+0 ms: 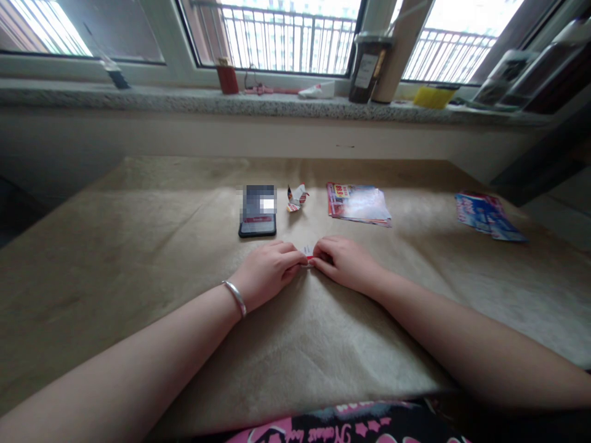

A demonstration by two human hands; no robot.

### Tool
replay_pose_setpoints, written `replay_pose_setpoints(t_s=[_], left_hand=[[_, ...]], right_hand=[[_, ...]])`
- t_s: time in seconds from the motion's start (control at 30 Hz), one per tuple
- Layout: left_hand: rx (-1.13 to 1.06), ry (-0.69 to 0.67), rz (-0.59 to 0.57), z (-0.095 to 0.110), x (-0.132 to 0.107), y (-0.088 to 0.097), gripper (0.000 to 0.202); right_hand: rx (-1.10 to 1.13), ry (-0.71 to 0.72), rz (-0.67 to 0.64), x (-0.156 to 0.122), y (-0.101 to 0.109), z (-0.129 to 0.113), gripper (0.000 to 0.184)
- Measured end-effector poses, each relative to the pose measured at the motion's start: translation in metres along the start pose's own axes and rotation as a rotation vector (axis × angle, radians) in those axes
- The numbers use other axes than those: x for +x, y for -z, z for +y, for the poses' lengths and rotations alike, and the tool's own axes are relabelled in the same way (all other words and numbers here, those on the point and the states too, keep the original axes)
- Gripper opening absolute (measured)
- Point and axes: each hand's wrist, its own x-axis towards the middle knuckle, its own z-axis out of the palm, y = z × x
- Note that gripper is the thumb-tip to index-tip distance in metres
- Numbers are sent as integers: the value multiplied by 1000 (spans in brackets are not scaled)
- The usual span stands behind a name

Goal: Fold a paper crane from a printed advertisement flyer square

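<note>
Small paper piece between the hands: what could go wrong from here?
1. The small paper piece is pinched by the left hand and right hand, which hide much of it; a crooked crease or small tear might go unnoticed.
2. The folded paper figure stands just beyond the hands, so a forward reach could tip it.
3. The phone lies just past the left hand and might get nudged.

Left of the phone [257, 226], broad tabletop [152, 246] gives passing room. Right of it stand a paper figure [296, 200], then stacked flyers [359, 204]; on its near side, the left hand [270, 271] and right hand [346, 263] block passage.
</note>
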Motion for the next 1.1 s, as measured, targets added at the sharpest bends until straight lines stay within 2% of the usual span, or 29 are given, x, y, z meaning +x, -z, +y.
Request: replay_pose_setpoints(t_s=[0.37, 0.57, 0.8, 0.97, 1.1], left_hand=[[143, -81, -70, 4, -5, 4, 20], [133, -123, -66, 3, -7, 5, 20], [169, -134, -115, 8, -5, 7, 18], [195, -142, -121, 7, -5, 8, 19], [208, -151, -123, 6, -4, 7, 19]], right_hand=[[-17, -2, -17, 5, -3, 1, 13], [-7, -14, -22, 5, -2, 0, 12], [14, -10, 3, 4, -2, 2, 11], [-16, 123, 20, 0, 3, 6, 5], [-109, 233, 12, -3, 7, 8, 16]])
